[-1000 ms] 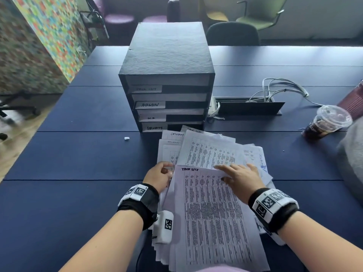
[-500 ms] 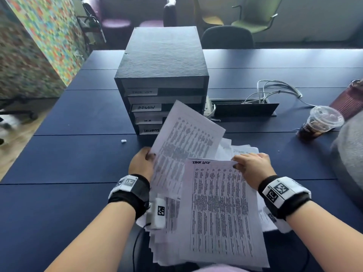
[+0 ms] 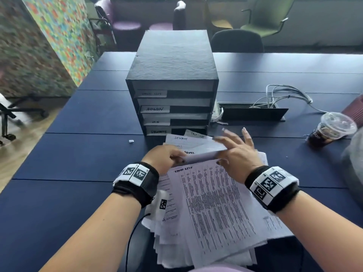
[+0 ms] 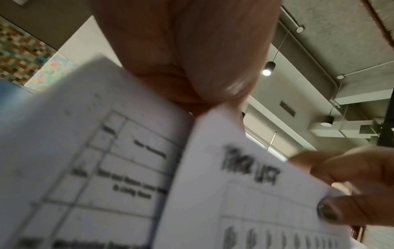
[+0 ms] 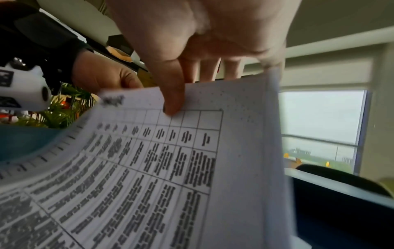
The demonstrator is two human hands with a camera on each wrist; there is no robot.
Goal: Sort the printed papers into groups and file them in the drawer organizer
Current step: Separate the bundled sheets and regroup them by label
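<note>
The black drawer organizer stands mid-table, its drawer fronts labelled TASK LIST, ADMIN, H.R and SECURITY. In front of it lies a loose stack of printed papers. On top is a dense table sheet headed TASK LIST. My left hand pinches the top edge of the raised papers at their left corner. My right hand pinches the same sheet further right, thumb on the printed face, fingers spread behind. Handwritten SECURITY and ADMIN sheets show beyond the hands.
An iced drink cup stands at the right, near a grey object at the frame edge. A black cable box with white cables sits right of the organizer. A small white scrap lies to the left.
The sheet my left hand held upright half a second ago has come down. Both hands now meet at the top edge of the TASK LIST sheet, nearer the organizer.
</note>
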